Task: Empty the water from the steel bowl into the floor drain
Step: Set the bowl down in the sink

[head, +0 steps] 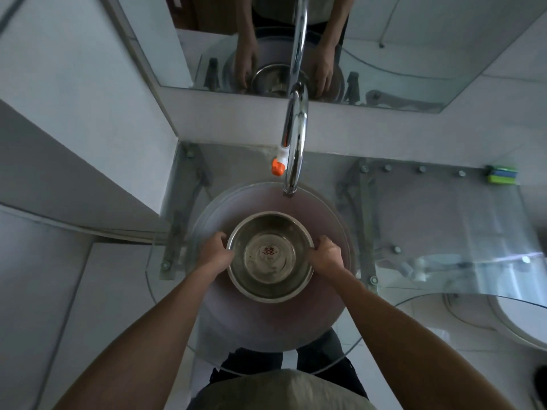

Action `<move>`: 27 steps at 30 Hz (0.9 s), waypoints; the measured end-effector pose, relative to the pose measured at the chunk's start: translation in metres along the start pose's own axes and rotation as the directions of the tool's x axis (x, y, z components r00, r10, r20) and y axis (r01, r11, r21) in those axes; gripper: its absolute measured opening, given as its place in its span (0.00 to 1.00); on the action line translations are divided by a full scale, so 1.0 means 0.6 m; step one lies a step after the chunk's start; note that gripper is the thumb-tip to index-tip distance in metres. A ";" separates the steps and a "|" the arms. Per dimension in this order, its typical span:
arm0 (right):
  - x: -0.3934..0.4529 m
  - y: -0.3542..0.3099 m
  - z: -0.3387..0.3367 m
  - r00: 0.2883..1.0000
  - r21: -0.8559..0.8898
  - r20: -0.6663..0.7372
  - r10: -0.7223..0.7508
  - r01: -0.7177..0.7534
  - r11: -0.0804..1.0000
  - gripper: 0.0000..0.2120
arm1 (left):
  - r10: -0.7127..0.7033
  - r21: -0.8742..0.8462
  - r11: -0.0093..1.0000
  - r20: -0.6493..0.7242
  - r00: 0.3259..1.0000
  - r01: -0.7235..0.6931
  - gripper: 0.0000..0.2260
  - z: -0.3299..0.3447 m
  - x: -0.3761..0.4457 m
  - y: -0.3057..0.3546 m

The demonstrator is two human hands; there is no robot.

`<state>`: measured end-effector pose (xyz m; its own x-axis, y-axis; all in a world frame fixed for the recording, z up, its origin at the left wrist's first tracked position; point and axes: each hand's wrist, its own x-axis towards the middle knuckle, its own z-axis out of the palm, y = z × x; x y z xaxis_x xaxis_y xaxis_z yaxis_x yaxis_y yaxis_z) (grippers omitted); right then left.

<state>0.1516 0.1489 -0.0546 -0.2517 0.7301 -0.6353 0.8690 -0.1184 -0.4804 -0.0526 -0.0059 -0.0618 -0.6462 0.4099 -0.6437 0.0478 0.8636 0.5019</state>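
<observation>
Pale tiled walls (74, 93), mirror (384, 54) above glass counter (444, 226), chrome faucet (296, 128), dim light

The steel bowl (270, 257) is silvery grey with a red emblem on its bottom. The faucet (296, 134) is chrome with an orange-tipped white nozzle (279, 165). Green-and-blue sponges (501, 174) sit at the glass tabletop's (444, 220) far right corner.

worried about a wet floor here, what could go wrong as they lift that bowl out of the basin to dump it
1. The steel bowl holds water, and the left hand and right hand grip only its rim, so a tilt could slop water out.
2. The tap spout hangs just above the basin; a straight lift might knock the bowl against it.
3. No floor drain is in view, so the carry may drip across the floor.
</observation>
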 end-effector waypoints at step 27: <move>-0.019 -0.173 -0.146 0.840 0.187 -0.132 -0.526 0.543 0.819 0.23 | 0.511 -0.146 0.846 -0.059 0.858 -0.514 0.30 -0.082 -0.089 0.225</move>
<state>0.1015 0.2118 0.0556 -0.6126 0.7644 -0.2009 0.4957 0.1735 -0.8510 -0.0491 0.0741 0.0687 -0.5750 0.7752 -0.2616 0.2614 0.4770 0.8391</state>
